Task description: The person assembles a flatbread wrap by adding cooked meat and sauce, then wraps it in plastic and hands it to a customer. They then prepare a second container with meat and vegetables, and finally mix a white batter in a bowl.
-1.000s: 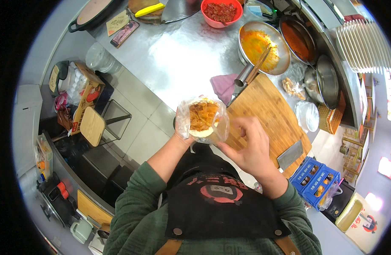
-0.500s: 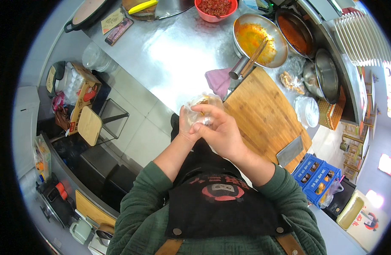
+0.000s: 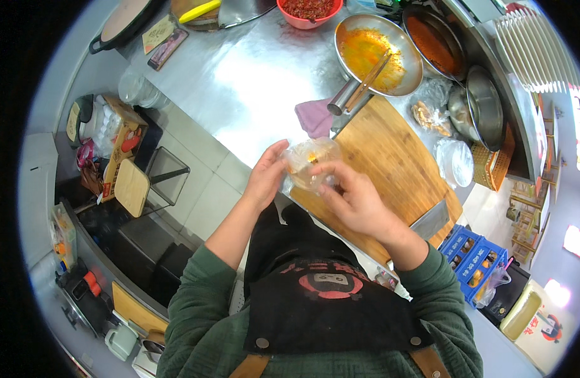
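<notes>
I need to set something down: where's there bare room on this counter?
The steel counter is bare between the phone and the purple cloth. The wooden board has room between the right hand and the clear plastic stack. Crowded: far right, around the steel bowl and steel pot.

There are two hands, one left hand (image 3: 265, 178) and one right hand (image 3: 360, 203), and one clear bag (image 3: 310, 157). On the right I count one cutting board (image 3: 397, 160) and one cleaver (image 3: 431, 220). Farther, there are one purple cloth (image 3: 314, 118), one red bowl (image 3: 309, 24) and, to the left, one phone (image 3: 168, 49). The white plates (image 3: 539, 60) at far right are perhaps more than ten.
</notes>
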`<state>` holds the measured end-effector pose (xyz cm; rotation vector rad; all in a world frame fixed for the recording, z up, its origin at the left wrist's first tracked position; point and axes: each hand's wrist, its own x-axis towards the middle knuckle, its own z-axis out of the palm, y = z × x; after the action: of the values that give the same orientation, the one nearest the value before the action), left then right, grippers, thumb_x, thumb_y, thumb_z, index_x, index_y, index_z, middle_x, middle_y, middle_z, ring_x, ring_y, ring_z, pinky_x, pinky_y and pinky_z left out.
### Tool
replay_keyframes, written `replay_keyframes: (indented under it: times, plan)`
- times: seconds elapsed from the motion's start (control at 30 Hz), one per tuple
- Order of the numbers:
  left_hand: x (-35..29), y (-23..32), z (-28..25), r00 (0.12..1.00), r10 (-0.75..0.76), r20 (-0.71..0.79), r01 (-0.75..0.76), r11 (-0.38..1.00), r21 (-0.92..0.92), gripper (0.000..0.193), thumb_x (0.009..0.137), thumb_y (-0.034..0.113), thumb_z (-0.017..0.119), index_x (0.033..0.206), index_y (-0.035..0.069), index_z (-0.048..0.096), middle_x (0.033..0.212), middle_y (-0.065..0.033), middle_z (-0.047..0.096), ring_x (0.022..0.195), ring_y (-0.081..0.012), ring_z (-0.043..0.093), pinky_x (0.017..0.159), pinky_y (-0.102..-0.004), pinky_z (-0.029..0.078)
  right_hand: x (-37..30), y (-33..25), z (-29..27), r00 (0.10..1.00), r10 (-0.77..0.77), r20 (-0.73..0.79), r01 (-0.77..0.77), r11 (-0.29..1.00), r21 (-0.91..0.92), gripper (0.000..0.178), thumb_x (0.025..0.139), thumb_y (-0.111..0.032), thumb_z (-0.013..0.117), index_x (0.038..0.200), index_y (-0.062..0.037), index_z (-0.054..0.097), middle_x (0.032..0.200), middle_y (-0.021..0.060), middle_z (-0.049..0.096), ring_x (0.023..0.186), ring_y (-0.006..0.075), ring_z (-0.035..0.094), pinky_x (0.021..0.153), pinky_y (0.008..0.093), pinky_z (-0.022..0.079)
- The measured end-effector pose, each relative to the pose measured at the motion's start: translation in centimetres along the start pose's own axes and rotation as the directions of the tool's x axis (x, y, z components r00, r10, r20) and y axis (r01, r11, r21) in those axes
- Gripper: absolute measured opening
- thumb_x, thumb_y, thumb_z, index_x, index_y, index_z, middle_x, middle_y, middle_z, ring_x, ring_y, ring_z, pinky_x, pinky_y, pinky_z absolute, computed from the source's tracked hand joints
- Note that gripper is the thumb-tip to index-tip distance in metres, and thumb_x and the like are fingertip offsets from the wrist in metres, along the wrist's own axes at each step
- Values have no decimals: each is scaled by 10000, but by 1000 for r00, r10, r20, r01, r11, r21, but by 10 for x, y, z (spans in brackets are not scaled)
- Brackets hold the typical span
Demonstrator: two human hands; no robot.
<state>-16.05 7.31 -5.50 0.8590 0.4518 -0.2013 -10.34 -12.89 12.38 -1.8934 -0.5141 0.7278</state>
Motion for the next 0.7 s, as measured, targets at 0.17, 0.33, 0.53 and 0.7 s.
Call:
replay_keyframes:
  times: [0.17, 0.33, 0.53, 0.7]
  plan:
    - [-13, 31, 25, 932, 280, 231, -357, 594, 721, 390, 937, 26, 554, 1325, 46, 583, 1372, -99, 563, 1310, -253, 511, 1120, -386, 391, -19, 21, -6, 994, -102, -32, 90, 961, -261, 312, 865, -35, 652, 1172, -76, 616, 793, 95, 611, 630, 211, 603, 597, 351, 499]
    - [-14, 73, 90, 720, 254, 646, -693, 207, 691, 383, 876, -5, 571, 1253, 39, 618, 1282, -156, 602, 1244, -334, 537, 1085, -410, 414, -30, 47, -5, 930, -337, -145, 230, 844, -484, 283, 808, -10, 666, 1081, -72, 632, 894, 125, 618, 748, 317, 642, 640, 395, 529]
    - [7, 99, 154, 671, -280, 686, -663, 188, 725, 429, 857, -41, 574, 1279, 28, 597, 1118, -168, 661, 1063, -317, 641, 945, -400, 507, -30, 66, -5, 859, -430, -279, 264, 837, -479, 183, 818, -2, 679, 989, -60, 646, 998, 108, 626, 828, 315, 667, 686, 398, 559]
    - [7, 106, 169, 741, -329, 585, -579, 127, 805, 427, 835, -25, 589, 1258, 34, 608, 1020, -150, 684, 937, -294, 667, 869, -373, 531, -29, 72, -10, 783, -488, -386, 268, 824, -498, 174, 813, -2, 712, 964, -52, 640, 1041, 97, 640, 845, 305, 684, 674, 370, 575]
